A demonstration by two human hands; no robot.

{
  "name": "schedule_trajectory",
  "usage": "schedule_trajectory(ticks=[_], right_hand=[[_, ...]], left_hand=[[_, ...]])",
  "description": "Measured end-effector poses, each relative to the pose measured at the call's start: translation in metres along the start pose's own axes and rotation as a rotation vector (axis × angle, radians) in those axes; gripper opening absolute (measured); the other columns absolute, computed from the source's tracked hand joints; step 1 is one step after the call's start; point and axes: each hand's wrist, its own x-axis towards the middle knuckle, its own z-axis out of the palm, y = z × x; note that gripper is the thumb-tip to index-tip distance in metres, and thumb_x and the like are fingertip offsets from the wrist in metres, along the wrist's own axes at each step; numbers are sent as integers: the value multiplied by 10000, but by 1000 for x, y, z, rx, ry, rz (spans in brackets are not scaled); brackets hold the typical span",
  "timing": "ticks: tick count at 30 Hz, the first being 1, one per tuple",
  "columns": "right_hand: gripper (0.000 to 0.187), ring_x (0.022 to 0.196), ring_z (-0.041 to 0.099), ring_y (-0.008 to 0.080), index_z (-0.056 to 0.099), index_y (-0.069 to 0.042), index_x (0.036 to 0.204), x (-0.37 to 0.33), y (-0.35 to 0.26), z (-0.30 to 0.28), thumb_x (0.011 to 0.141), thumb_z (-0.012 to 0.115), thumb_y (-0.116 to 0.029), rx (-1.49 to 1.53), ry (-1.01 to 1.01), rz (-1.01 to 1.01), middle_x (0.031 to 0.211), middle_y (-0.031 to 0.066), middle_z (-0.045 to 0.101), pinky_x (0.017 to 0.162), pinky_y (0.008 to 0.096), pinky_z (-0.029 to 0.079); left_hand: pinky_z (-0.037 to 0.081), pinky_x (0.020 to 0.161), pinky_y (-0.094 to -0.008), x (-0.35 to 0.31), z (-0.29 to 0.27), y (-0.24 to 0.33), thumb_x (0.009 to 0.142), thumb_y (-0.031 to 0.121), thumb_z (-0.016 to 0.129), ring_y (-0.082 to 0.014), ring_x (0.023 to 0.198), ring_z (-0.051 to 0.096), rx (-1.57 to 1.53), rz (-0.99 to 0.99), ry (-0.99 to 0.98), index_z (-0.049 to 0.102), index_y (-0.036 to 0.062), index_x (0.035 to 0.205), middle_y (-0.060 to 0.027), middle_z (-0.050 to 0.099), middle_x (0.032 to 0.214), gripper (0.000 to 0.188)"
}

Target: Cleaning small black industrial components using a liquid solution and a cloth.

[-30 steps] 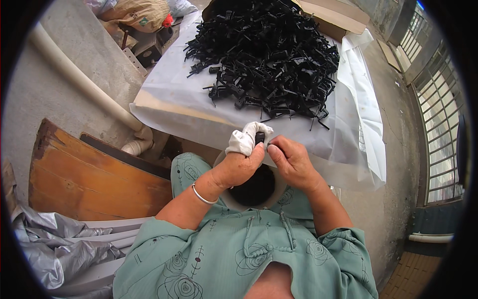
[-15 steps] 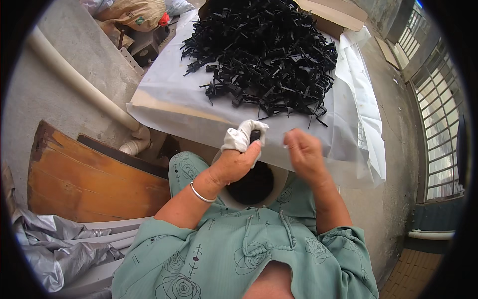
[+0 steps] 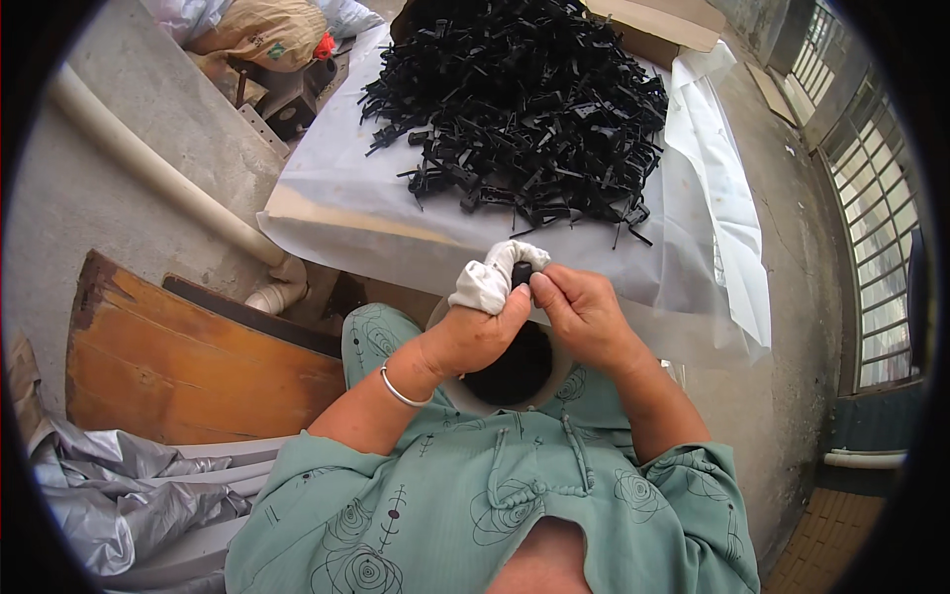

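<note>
Our left hand (image 3: 475, 332), fingers wrapped in white cloth (image 3: 492, 280), and our right hand (image 3: 584, 317) meet above our lap, both grips pinched shut on a small black part (image 3: 521, 274). Below them sits a bowl (image 3: 510, 371) of dark pieces. Farther off, a surface (image 3: 336, 198) holds a heap of black parts (image 3: 524, 109).

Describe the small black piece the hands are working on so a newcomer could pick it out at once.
Start at the white sheet with the big black pile, then drop to its near edge, where both hands meet over a round bowl. The piece is pinched between the cloth-wrapped left hand and the bare right hand. It is the only black part off the sheet and in fingers.
</note>
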Motion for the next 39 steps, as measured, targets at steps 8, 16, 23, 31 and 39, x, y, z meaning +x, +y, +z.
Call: schedule_trajectory(ticks=[8,16,23,31,39], right_hand=[[179,548,500,247,550,-7,769,-2,15,-26,865,559,-158,-464,343,-65,638,136,529,538,338,413],[96,600,559,301,595,-10,854,-6,49,-57,800,597,-88,-737,453,-104,745,140,606,559,361,446],[142,545,549,249,597,-4,875,-14,27,-11,758,648,-66,-277,51,-353,682,125,558,510,327,446],[194,502,493,184,562,3,769,-9,9,8,771,676,-155,-296,321,-309,645,98,547,483,306,414],[224,567,406,75,524,5,734,1,16,-5,871,582,-162,96,105,60,613,20,478,513,247,361]], left_hand=[[442,824,-370,-2,-21,-3,780,76,534,-346,921,543,790,196,-11,511,4,1092,-211,555,1006,322],[479,563,-270,5,-12,-23,914,144,464,-175,700,595,-20,-263,97,509,34,1157,-129,588,1047,270],[402,448,-198,16,6,-27,908,143,510,-65,560,499,-923,-277,17,515,62,1061,-56,607,885,173],[410,485,-170,1,14,-24,925,124,479,-31,587,500,47,24,245,500,45,1091,-1,578,809,186],[455,567,-209,-3,9,-7,859,38,527,-58,668,513,-168,-107,125,486,-5,1108,-42,568,864,256]])
